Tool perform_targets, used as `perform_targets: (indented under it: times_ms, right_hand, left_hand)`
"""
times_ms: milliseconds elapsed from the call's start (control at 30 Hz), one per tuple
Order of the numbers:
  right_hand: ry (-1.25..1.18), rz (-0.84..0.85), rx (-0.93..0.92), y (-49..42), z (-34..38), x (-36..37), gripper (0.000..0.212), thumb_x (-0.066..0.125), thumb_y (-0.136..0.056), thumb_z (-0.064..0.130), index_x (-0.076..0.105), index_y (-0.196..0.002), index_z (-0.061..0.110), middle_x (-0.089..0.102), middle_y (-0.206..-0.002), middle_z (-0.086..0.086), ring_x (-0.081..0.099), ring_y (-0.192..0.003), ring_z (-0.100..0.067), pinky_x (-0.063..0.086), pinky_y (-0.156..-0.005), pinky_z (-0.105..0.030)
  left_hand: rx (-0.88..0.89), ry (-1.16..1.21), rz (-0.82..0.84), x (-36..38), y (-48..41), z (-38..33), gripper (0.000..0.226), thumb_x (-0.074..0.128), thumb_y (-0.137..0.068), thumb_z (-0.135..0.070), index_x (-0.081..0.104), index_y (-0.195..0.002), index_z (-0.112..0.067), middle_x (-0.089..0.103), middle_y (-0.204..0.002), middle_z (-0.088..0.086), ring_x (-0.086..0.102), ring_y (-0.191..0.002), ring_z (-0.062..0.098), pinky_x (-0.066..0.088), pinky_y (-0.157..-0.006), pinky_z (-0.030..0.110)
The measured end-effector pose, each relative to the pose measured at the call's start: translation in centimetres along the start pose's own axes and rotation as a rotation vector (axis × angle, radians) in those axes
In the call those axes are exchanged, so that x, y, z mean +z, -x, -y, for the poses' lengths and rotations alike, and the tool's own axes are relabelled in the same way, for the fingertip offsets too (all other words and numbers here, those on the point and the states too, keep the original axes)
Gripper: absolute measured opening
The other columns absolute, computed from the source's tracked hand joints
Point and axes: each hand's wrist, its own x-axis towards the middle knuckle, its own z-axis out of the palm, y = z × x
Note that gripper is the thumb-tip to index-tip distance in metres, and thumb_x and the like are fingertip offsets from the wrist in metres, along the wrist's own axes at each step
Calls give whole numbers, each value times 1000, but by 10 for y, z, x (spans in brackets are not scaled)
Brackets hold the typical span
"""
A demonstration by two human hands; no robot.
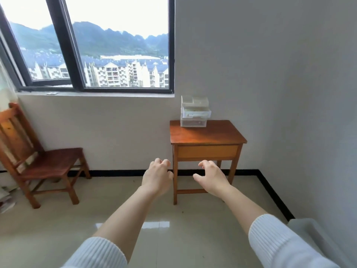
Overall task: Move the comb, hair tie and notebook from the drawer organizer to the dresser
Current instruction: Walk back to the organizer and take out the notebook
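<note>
Head view. Small wooden dresser [206,135] stands against the white wall, near the room's right corner, below and right of the window [87,45]. Its top is reddish-brown and glossy, with a lighter front panel underneath.

Clear plastic organizer [194,111] sits at the back left corner of the dresser top, against the wall. One drawer is pulled partly out. Something pale lies inside, but I cannot make out the comb, hair tie or notebook; too small and blurred.

Wooden chair [44,163] stands at the left wall under the window, well apart from the dresser. Floor [173,238] is beige glossy tile with a black skirting line along the walls. Some papers lie on the floor at the far left edge.

My left hand [157,176] and right hand [211,177] are stretched forward in the air, palms down, fingers loosely curled, both empty. They touch nothing and are apart from each other, in front of the dresser's legs as seen from here. White ribbed sleeves are pushed up my forearms.
</note>
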Motion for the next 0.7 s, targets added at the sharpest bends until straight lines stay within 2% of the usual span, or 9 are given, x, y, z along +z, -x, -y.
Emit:
perform_targets:
  times_ms: [167,367,467,700]
  right_hand:
    - [45,-41,35,-114,-45,-19,47,55,-87,36,44,-130,19,48,-135,-2,50,-117,-21,48,-85,-34]
    - [118,-62,62,-263,-101,-56,47,53,-87,36,44,-130,19,48,-133,-3,50,-118,-22,48,-92,-39]
    - [119,-96,54,-340,-115,-77,47,53,-87,36,45,-129,18,49,-133,-3,51,-117,-22,47,-90,-38]
    - [115,-36,75,-473,-156,-76,46,54,-86,36,46,-128,18,50,-131,-3,50,-118,-23,46,-95,-41]
  left_hand:
    - [51,51,-7,37,-124,-24,37,41,-91,-21,50,-127,-16,50,-124,7,45,-119,23,48,-85,37]
    - [80,76,-4,92,-277,-67,36,41,-90,-22,51,-124,-19,51,-124,5,44,-119,22,46,-87,35]
    - [118,89,-38,103,-355,-90,37,43,-91,-25,50,-126,-20,52,-125,4,44,-120,21,46,-89,35]
    - [115,89,-13,143,-491,-109,37,42,-90,-21,51,-126,-17,51,-126,6,44,-120,23,46,-89,35]
